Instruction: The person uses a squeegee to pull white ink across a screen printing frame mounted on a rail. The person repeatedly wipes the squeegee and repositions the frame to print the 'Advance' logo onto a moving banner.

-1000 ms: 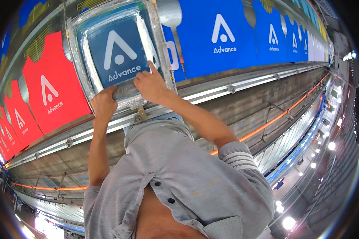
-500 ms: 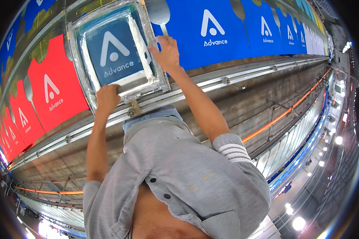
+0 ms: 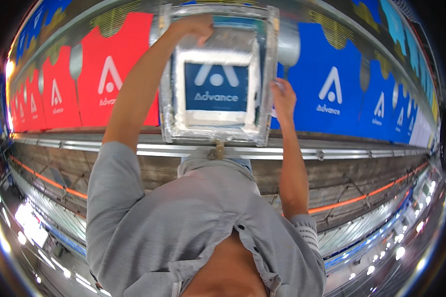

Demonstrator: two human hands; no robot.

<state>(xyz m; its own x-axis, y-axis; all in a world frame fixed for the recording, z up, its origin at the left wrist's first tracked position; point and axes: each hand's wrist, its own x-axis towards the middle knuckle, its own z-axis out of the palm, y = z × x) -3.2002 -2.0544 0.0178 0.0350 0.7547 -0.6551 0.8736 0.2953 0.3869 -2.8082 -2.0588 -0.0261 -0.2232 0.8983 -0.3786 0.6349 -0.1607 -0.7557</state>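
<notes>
In front of me, a metal-edged printing screen [image 3: 166,99] lies over the long table. White ink [image 3: 214,118] borders its dark blue window, where the lower part of a white emblem shows. My left hand [image 3: 195,28] is closed at the screen's upper left, gripping what looks like a squeegee [image 3: 233,38]. This wide grey bar is smeared by motion and covers the window's upper part. At the screen's right edge is my right hand [image 3: 284,98], its fingers curled against the frame; the contact is partly hidden.
Red shirt panels [image 3: 121,54] with white emblems lie in a row on the left. Blue ones [image 3: 327,64] continue on the right. Along the table's near edge runs a metal rail [image 3: 302,154], with a small bracket [image 3: 215,150] below the screen. Grey paddle-shaped plates [image 3: 288,44] separate panels.
My left hand has gone from the screen's lower left corner to its upper left. The grey bar now crosses the window. My view has turned, so the screen appears further right and straighter.
</notes>
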